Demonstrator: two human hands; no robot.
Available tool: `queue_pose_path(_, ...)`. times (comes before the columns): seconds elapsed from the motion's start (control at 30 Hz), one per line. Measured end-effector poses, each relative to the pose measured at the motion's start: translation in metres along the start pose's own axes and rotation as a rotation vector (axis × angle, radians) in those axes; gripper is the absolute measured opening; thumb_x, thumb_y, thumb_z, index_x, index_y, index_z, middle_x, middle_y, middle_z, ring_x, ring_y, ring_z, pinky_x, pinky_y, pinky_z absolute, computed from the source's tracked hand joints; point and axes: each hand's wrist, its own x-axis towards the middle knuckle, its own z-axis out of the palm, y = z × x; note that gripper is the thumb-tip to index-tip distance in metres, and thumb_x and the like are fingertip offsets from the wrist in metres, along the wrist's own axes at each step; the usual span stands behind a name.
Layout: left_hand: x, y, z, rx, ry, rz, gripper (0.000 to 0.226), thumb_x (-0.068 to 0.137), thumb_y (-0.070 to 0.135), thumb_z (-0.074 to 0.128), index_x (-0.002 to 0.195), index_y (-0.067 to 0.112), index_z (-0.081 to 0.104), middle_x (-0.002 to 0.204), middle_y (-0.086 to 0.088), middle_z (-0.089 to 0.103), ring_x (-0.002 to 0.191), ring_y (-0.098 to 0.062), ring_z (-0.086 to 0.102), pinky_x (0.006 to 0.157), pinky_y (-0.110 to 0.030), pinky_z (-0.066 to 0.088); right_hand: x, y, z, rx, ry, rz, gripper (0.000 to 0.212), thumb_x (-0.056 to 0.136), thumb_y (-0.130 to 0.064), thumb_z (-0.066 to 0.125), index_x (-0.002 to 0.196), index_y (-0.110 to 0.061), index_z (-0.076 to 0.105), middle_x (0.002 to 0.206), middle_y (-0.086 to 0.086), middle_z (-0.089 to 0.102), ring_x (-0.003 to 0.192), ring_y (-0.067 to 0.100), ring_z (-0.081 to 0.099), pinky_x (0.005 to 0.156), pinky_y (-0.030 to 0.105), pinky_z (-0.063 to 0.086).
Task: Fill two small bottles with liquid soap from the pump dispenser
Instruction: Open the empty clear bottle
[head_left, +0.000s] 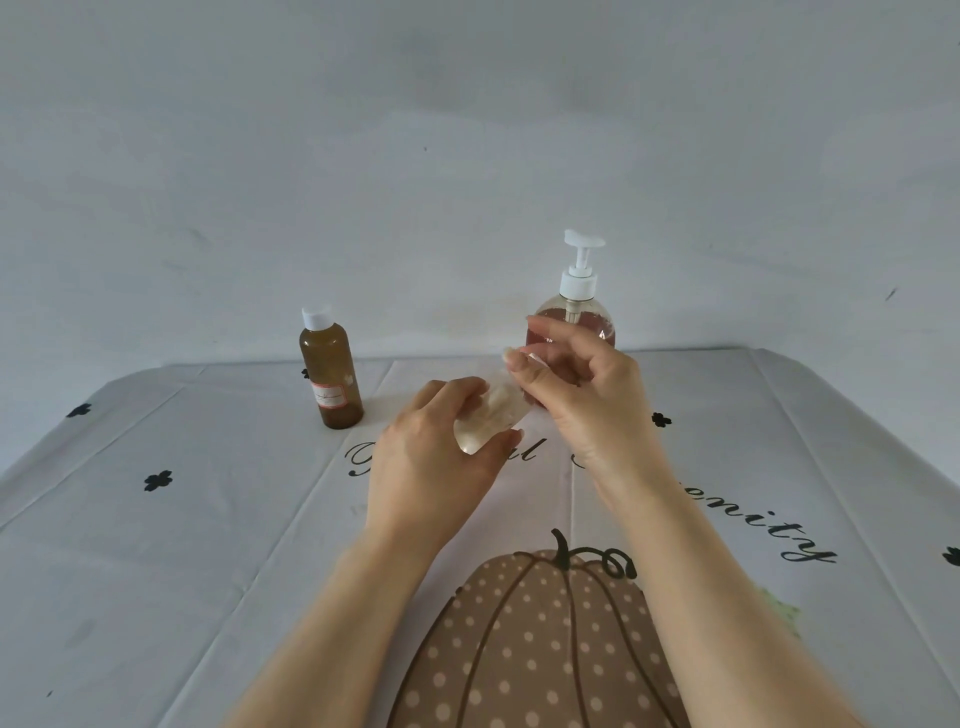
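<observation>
Two hands are seen raised over the desk (156, 545), both engaged with one small clear bottle (483, 426), a smooth, see-through plastic cylinder with a rounded base, held tilted in the air with its neck pointing up and to the right. Its body is gripped by the left hand (431, 467), fingers curled over one side and thumb under the other. Its upper end is pinched by the curled fingertips of the right hand (576, 395); whether a cap is on cannot be told. An amber bottle (331, 374), a slim translucent cylinder with a white cap and a small paper label, stands upright to the left, well apart from the hands. Behind the right hand stands the dispenser (579, 280), a round-shouldered clear vessel of reddish liquid topped by a white plastic pump. The desk is covered by a creased, glossy pale cloth (249, 493) printed with black script, small black flowers and a dotted brown pumpkin (530, 639).
</observation>
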Motion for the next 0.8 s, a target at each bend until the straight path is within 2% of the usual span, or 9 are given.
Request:
queue_pose_path(0.1, 0.0, 0.0, 0.0, 0.019, -0.009, 0.013, 0.048, 0.073, 0.033, 0.082, 0.117, 0.02, 0.066, 0.103, 0.014, 0.064, 0.091, -0.008, 0.061, 0.075, -0.021, 0.043, -0.001, 0.003, 0.002, -0.063, 0.036, -0.003, 0.04, 0.075, -0.045, 0.084, 0.11, -0.032, 0.071, 0.094, 0.003, 0.071, 0.095, 0.021, 0.071, 0.093, 0.044, 0.056)
queue_pose_path(0.23, 0.001, -0.001, 0.0, 0.014, -0.007, -0.002, 0.048, 0.073, 0.032, 0.082, 0.117, 0.02, 0.066, 0.103, 0.012, 0.065, 0.092, -0.01, 0.061, 0.076, -0.022, 0.044, 0.0, 0.002, -0.002, -0.014, 0.02, -0.014, 0.031, 0.085, -0.014, 0.078, 0.11, -0.03, 0.07, 0.09, 0.0, 0.074, 0.092, 0.015, 0.072, 0.095, 0.045, 0.056)
queue_pose_path(0.3, 0.001, -0.001, 0.0, 0.013, -0.004, -0.007, 0.048, 0.073, 0.032, 0.081, 0.118, 0.021, 0.066, 0.103, 0.013, 0.065, 0.092, -0.009, 0.061, 0.075, -0.02, 0.042, 0.0, 0.001, -0.001, -0.02, 0.008, -0.013, 0.03, 0.085, -0.018, 0.079, 0.111, -0.03, 0.07, 0.092, -0.002, 0.075, 0.093, 0.014, 0.072, 0.095, 0.043, 0.056)
queue_pose_path(0.4, 0.001, -0.001, 0.0, 0.024, -0.015, 0.0, 0.048, 0.074, 0.033, 0.081, 0.118, 0.022, 0.065, 0.101, 0.017, 0.061, 0.089, -0.005, 0.058, 0.072, -0.016, 0.038, -0.001, 0.0, -0.001, -0.134, 0.014, -0.002, 0.04, 0.078, -0.042, 0.082, 0.113, -0.026, 0.072, 0.089, -0.007, 0.069, 0.088, 0.009, 0.067, 0.087, 0.025, 0.053)
queue_pose_path(0.47, 0.001, -0.001, 0.0, 0.031, -0.02, 0.004, 0.047, 0.074, 0.033, 0.081, 0.117, 0.022, 0.065, 0.099, 0.018, 0.059, 0.086, -0.002, 0.055, 0.072, -0.016, 0.038, -0.001, 0.0, -0.002, -0.187, 0.021, 0.007, 0.038, 0.078, -0.042, 0.081, 0.11, -0.025, 0.073, 0.085, -0.012, 0.068, 0.082, 0.002, 0.064, 0.078, 0.014, 0.049)
queue_pose_path(0.57, 0.001, -0.002, 0.0, 0.033, -0.015, 0.011, 0.049, 0.073, 0.033, 0.082, 0.117, 0.021, 0.066, 0.096, 0.019, 0.056, 0.082, -0.001, 0.051, 0.069, -0.013, 0.037, -0.001, 0.0, -0.003, -0.149, 0.031, 0.009, 0.023, 0.081, -0.03, 0.082, 0.102, -0.025, 0.076, 0.08, -0.012, 0.07, 0.083, 0.008, 0.069, 0.085, 0.025, 0.056)
queue_pose_path(0.67, 0.001, -0.003, -0.001, 0.025, -0.008, 0.003, 0.049, 0.073, 0.032, 0.082, 0.117, 0.021, 0.066, 0.098, 0.017, 0.06, 0.083, -0.004, 0.055, 0.068, -0.009, 0.036, -0.001, -0.002, -0.003, -0.06, 0.022, 0.028, 0.023, 0.082, -0.012, 0.08, 0.101, -0.026, 0.077, 0.081, -0.01, 0.069, 0.089, 0.017, 0.071, 0.095, 0.041, 0.056)
queue_pose_path(0.73, 0.001, -0.003, -0.001, 0.026, 0.0, -0.004, 0.049, 0.073, 0.032, 0.082, 0.117, 0.021, 0.066, 0.101, 0.014, 0.064, 0.087, -0.008, 0.06, 0.071, -0.016, 0.04, -0.001, -0.004, -0.004, 0.011, 0.005, 0.034, 0.027, 0.083, -0.004, 0.077, 0.101, -0.024, 0.076, 0.087, -0.001, 0.071, 0.09, 0.021, 0.07, 0.097, 0.043, 0.056)
queue_pose_path(0.8, 0.001, -0.003, 0.0, 0.034, 0.002, -0.002, 0.049, 0.072, 0.032, 0.083, 0.117, 0.02, 0.066, 0.102, 0.011, 0.065, 0.089, -0.011, 0.062, 0.073, -0.02, 0.042, -0.002, -0.008, -0.006, 0.07, 0.008, 0.038, 0.029, 0.084, 0.003, 0.073, 0.102, -0.019, 0.076, 0.094, 0.01, 0.073, 0.086, 0.015, 0.068, 0.095, 0.039, 0.057)
